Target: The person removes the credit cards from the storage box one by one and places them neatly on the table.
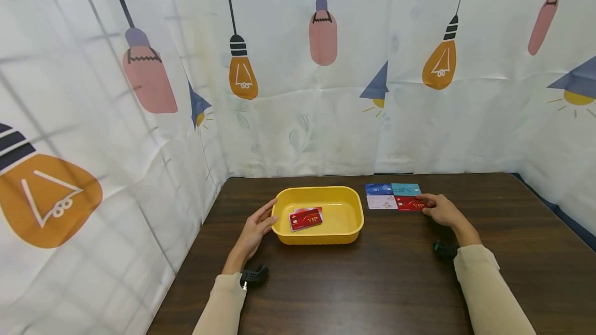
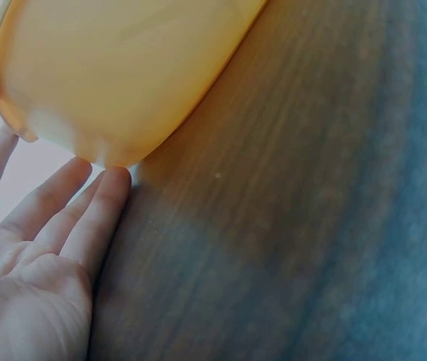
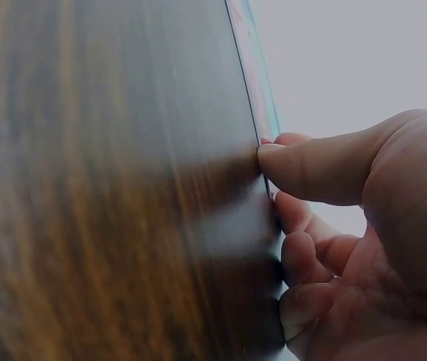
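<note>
A yellow tray [image 1: 321, 235] stands on the dark wooden table [image 1: 396, 283], and red VIP cards [image 1: 306, 218] lie inside it. My left hand [image 1: 253, 231] lies flat against the tray's left wall with straight fingers; in the left wrist view the fingertips [image 2: 112, 180] touch the tray [image 2: 116, 68]. Right of the tray lie a blue card [image 1: 378, 189], a teal card [image 1: 405, 188], a whitish card [image 1: 381, 201] and a red card [image 1: 410, 203]. My right hand [image 1: 442, 210] is at the red card's right end. In the right wrist view its thumb [image 3: 311, 169] and curled fingers pinch the card edge [image 3: 255, 75].
Curtains printed with light bulbs close off the table at the back [image 1: 321, 118], left and right. Black wrist-worn devices [image 1: 253, 275] sit near both sleeves. Bare table surface lies in front of the tray and to the far right.
</note>
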### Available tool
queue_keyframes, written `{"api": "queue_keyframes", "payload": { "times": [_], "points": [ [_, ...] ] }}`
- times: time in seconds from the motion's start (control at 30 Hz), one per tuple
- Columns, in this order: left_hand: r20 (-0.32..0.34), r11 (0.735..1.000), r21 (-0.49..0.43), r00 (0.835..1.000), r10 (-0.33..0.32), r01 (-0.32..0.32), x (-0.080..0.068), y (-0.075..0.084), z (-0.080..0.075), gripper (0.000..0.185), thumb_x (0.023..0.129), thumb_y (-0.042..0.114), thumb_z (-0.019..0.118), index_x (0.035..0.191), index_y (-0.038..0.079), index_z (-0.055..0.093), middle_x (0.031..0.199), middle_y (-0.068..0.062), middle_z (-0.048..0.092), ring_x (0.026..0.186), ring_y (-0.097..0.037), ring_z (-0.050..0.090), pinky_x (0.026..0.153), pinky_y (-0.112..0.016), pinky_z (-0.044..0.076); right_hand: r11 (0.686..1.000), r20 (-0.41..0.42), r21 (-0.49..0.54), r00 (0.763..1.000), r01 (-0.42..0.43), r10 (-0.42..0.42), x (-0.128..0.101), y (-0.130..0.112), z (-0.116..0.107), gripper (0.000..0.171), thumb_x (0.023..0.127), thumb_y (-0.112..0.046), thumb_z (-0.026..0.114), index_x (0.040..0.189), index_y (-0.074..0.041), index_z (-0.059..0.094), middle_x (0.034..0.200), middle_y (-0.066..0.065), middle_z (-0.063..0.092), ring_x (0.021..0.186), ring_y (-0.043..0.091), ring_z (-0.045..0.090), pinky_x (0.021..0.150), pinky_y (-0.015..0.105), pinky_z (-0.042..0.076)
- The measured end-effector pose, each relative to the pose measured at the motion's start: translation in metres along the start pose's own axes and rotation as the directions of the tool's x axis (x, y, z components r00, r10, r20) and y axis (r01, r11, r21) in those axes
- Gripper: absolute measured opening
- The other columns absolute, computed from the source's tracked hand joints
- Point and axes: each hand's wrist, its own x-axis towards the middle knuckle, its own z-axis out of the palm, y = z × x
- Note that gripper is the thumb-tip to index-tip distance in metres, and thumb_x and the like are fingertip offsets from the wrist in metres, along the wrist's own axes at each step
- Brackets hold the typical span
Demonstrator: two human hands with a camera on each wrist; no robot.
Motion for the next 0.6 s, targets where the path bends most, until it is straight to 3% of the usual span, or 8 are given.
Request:
{"api": "queue_keyframes", "payload": {
  "times": [0.6],
  "points": [
    [0.013,1.0,-0.013,1.0,0.002,-0.001,0.0002,-0.0002,-0.001,0.055,0.103,0.015,0.061,0.155,0.02,0.046,0.159,-0.012,0.046,0.146,-0.032,0.045,0.103,-0.028,0.054,0.999,0.001,0.005,0.999,-0.035,0.035,0.0022,-0.0021,-0.0001,0.048,0.1,-0.004,0.056,0.145,0.009,0.047,0.098,0.023,0.055,0.073,0.025,0.044,0.064,0.034,0.036]
  ]
}}
